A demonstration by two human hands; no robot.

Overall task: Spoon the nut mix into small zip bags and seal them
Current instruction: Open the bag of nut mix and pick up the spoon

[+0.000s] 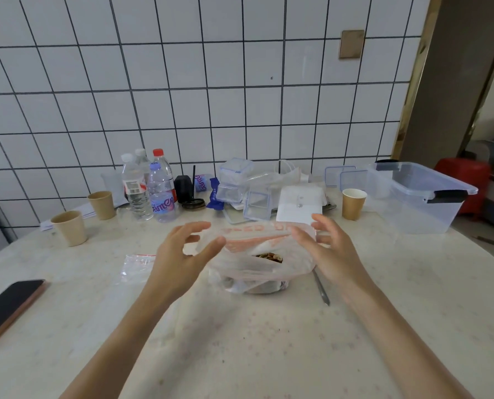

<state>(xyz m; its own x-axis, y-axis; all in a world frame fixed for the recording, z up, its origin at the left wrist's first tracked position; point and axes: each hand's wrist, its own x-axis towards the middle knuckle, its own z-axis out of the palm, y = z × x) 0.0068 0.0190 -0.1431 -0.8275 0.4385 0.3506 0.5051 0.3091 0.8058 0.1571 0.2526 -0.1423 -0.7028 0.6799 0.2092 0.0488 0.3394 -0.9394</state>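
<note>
Nut mix sits in a big clear plastic bag with red print, right between the two hands on the tabletop. Left hand hovers at the bag's left edge, fingers spread and lightly curved, thumb near the plastic; right hand mirrors it on the right edge, fingers splayed wide. Whether either one actually touches the film, I cannot tell. The bag's mouth gapes open, nuts showing through the gap. A metal spoon lies just under the right hand, its bowl end hidden by the bag. Left of the left hand, a small zip bag lies flat. Further left, a dark phone. Beyond the hands it's crowded: two paper cups at far left, water bottles, stacked little clear boxes, a white packet, another paper cup, and off right a large clear storage bin, which looks to hold nothing.
</note>
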